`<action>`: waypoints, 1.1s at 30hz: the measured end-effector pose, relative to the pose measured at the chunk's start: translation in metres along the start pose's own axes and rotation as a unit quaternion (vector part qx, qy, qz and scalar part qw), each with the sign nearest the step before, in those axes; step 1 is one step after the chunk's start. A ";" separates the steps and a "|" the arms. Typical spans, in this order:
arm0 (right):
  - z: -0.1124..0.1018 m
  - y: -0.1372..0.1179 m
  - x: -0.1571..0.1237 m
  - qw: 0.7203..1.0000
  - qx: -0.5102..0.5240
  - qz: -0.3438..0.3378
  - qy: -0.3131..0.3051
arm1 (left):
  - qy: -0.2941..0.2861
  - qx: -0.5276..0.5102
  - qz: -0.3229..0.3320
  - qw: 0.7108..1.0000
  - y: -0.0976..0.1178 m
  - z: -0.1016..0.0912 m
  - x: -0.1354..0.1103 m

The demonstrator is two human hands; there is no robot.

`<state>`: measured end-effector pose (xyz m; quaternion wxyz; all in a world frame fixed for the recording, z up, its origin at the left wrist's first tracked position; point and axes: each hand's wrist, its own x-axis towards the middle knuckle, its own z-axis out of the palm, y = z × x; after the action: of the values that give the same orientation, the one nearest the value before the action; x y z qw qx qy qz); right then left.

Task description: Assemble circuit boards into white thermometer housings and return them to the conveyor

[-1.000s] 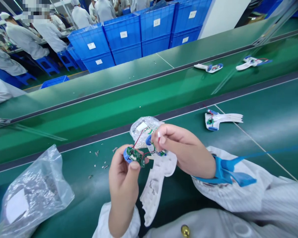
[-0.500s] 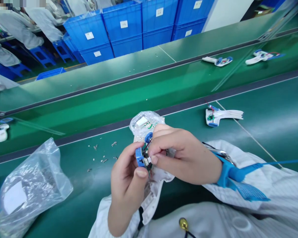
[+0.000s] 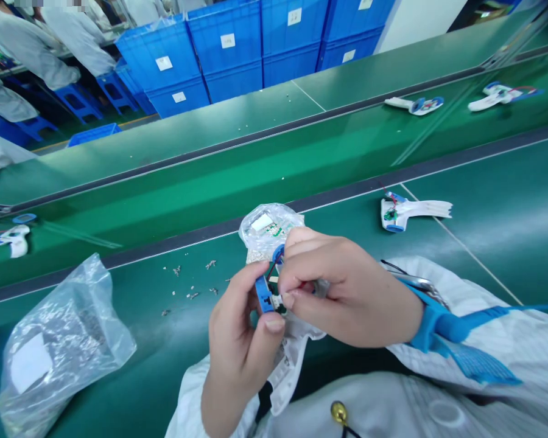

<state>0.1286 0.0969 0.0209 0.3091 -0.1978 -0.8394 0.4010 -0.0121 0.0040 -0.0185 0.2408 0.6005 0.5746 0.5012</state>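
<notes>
Low in the middle of the view, my left hand (image 3: 240, 340) pinches a small blue-rimmed circuit board (image 3: 265, 295) with red and black wires. My right hand (image 3: 347, 289) is closed too, its fingertips pressed on the same board and its wires. A white plastic housing shell (image 3: 292, 365) hangs below both hands, partly hidden by them. A blue wrist strap (image 3: 433, 322) circles my right wrist, with a blue cord running off to the right.
Behind my hands lies a small clear bag of parts (image 3: 267, 228); a bigger clear bag (image 3: 55, 347) sits at lower left. Loose screws (image 3: 189, 280) dot the green bench. One white housing (image 3: 413, 213) rests at right, others (image 3: 415, 104) ride the conveyor. Blue crates (image 3: 228, 55) and white-coated people stand beyond.
My hands have come together: the board, earlier held flat and apart from my right hand, is now turned edge-on and pinched by both. The conveyor's housings have shifted to the right.
</notes>
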 end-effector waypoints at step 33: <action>-0.043 0.086 0.038 0.959 -0.164 0.156 0.168 | -0.069 0.124 -0.137 0.980 0.011 0.014 -0.004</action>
<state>0.1375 0.1943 -0.0133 0.3426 -0.4389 -0.7884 0.2616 0.0062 0.0015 -0.0157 0.2701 0.5744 0.6913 0.3451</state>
